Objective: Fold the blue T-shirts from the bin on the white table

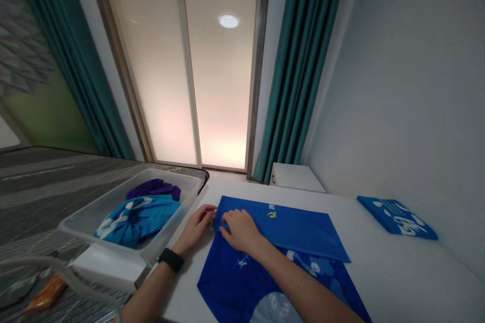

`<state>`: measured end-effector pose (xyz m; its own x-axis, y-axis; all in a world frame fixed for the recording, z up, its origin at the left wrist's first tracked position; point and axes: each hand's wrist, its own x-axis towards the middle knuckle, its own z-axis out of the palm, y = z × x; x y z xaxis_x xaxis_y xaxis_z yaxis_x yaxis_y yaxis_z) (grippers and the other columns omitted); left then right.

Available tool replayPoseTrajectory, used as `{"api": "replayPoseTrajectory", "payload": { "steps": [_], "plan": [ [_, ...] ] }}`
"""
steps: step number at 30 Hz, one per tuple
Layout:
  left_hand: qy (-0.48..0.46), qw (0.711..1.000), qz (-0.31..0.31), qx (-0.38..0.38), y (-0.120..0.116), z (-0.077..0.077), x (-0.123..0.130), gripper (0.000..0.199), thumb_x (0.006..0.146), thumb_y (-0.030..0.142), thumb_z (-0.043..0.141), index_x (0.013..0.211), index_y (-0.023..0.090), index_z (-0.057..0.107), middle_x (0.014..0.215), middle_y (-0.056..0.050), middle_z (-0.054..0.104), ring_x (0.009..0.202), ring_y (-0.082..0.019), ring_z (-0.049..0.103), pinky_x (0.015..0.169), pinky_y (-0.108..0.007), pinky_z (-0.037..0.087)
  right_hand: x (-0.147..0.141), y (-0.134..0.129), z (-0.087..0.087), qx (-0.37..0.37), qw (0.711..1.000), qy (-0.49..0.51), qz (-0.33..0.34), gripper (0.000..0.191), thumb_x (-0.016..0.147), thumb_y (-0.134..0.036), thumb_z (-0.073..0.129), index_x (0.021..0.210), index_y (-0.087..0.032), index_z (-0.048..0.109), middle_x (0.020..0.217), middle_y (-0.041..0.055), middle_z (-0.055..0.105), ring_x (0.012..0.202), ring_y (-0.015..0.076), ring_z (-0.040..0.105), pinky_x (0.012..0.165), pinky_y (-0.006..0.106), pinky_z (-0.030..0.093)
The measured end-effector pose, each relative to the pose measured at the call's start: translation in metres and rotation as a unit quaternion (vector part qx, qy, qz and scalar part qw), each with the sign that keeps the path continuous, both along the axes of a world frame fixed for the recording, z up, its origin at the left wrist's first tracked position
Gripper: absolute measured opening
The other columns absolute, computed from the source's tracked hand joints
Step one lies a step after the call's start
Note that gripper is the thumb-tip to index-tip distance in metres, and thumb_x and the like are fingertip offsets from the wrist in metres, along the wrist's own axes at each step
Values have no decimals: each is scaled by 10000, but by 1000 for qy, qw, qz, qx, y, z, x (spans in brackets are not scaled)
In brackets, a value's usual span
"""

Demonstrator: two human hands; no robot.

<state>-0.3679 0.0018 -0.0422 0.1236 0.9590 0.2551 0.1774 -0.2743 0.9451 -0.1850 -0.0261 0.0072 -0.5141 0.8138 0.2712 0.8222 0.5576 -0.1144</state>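
A blue printed cloth bag [227, 267] lies flat on the white table in front of me, its upper part folded over as a lighter blue flap [299, 224] with a small yellow-green mark. At the flap's left edge, my left hand [200, 219] has its fingertips closed on the fabric; a dark band is on that wrist. My right hand [240, 229] rests on the flap close by, fingers bent a little and thumb apart, palm down. The right forearm hides part of the bag's lower printed area.
A translucent bin [189, 204] with crumpled blue cloth [142, 219] and purple cloth [153, 189] stands left, partly over a white box [109, 265]. A folded blue printed bag [397, 217] lies on the white table [394, 272] by the wall. Behind is a white cabinet [297, 176].
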Motion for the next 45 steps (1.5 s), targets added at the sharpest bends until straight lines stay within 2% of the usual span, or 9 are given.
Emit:
{"api": "replayPoseTrajectory", "payload": {
  "steps": [4, 8, 11, 15, 20, 24, 30, 38, 45],
  "plan": [
    [-49, 999, -2, -10, 1, -3, 1, 337, 840, 425, 551, 1028, 152, 611, 887, -66, 676, 759, -173, 617, 742, -312, 497, -29, 5, -16, 13, 999, 0, -34, 315, 831, -369, 620, 1061, -161, 568, 1039, 125, 648, 957, 308, 571, 836, 423, 397],
    [-79, 996, -5, -29, 2, -5, 1, 338, 845, 414, 565, 1060, 155, 597, 877, -59, 670, 759, -167, 623, 748, -310, 496, -30, 12, -20, 23, 998, -9, -62, 203, 846, -236, 574, 1037, -170, 571, 1023, 122, 639, 972, 278, 568, 840, 395, 388],
    [-67, 997, 4, -28, 3, -8, 0, 343, 855, 423, 550, 1072, 161, 594, 830, -43, 659, 743, -168, 620, 727, -309, 490, -19, 24, -12, 4, 996, 18, -89, 110, 895, -211, 498, 966, -197, 581, 997, 88, 654, 946, 230, 582, 803, 337, 380],
    [-29, 998, 51, -12, 7, -13, 0, 313, 848, 389, 536, 1046, 157, 602, 784, -34, 641, 686, -162, 606, 661, -293, 469, 5, 48, 6, -53, 984, 96, -143, 161, 943, -257, 437, 896, -206, 583, 903, 58, 671, 816, 189, 590, 676, 275, 337],
    [112, 991, 76, 9, 30, -12, 8, 301, 844, 323, 511, 1073, 150, 601, 771, -31, 649, 656, -168, 606, 631, -285, 455, 27, 66, 16, -66, 971, 163, -164, 177, 928, -283, 461, 802, -212, 563, 759, 16, 623, 692, 162, 529, 597, 254, 262],
    [274, 958, 85, 11, 62, -4, 20, 344, 867, 249, 494, 1192, 168, 570, 898, -48, 675, 758, -167, 624, 732, -291, 453, 30, 67, 12, -53, 967, 201, -150, 145, 923, -276, 450, 831, -217, 546, 737, 1, 596, 668, 157, 507, 590, 251, 254],
    [339, 938, 71, 13, 91, 1, 31, 301, 804, 212, 603, 1095, 238, 675, 994, -62, 652, 980, -236, 581, 831, -339, 395, 25, 59, 8, -47, 966, 223, -124, 120, 922, -279, 439, 865, -225, 530, 739, -8, 592, 675, 164, 521, 612, 252, 288],
    [304, 951, 49, 35, 99, -6, 27, 231, 815, 161, 556, 959, 212, 730, 898, -42, 635, 846, -181, 579, 783, -290, 409, 13, 40, 5, -55, 972, 220, -57, 46, 911, -224, 488, 886, -226, 526, 791, -10, 601, 718, 157, 545, 658, 255, 353],
    [246, 967, 55, 24, 107, -12, 25, 228, 795, 155, 537, 940, 166, 712, 705, -2, 640, 685, -147, 576, 672, -253, 418, 1, 22, -22, -9, 997, 63, 46, 57, 870, -183, 582, 893, -225, 552, 946, 20, 601, 935, 195, 526, 824, 321, 372]
  ]
}}
